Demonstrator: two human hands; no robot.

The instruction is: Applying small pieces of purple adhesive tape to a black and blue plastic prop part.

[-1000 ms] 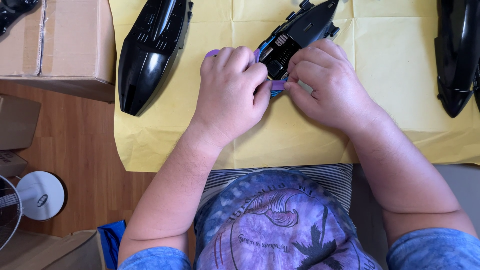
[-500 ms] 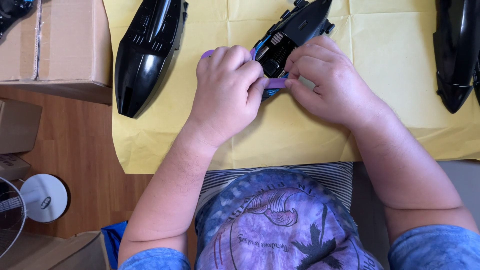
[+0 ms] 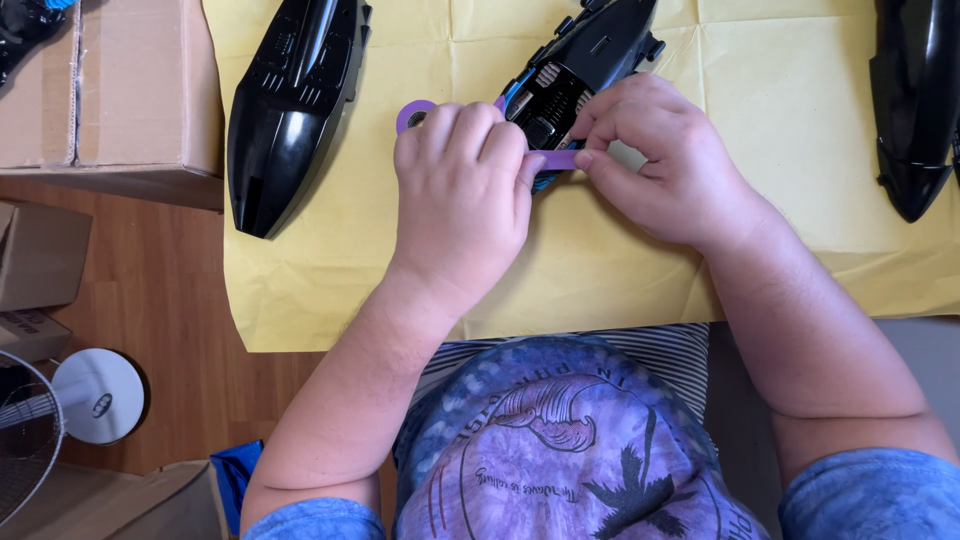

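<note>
Two hands pulling purple tape beside an open black boat hull on yellow paper.

The left hand (image 3: 462,190) is curled into a loose fist over a tape roll (image 3: 413,113), whose purple ring peeks out past the knuckles; its thumb and fingers pinch one end of a tape strip (image 3: 556,159). The right hand (image 3: 660,160) pinches the other end between thumb and forefinger, so the strip runs taut between the two hands. Just behind the strip lies the open hull (image 3: 585,62), its inner parts showing, touching the right fingers. All this rests on yellow paper (image 3: 640,270) spread over the desk. A closed black shell (image 3: 295,100) lies to the left, well apart, and another shell (image 3: 915,100) at the far right. A cardboard box (image 3: 110,90) sits at the left edge.
</note>
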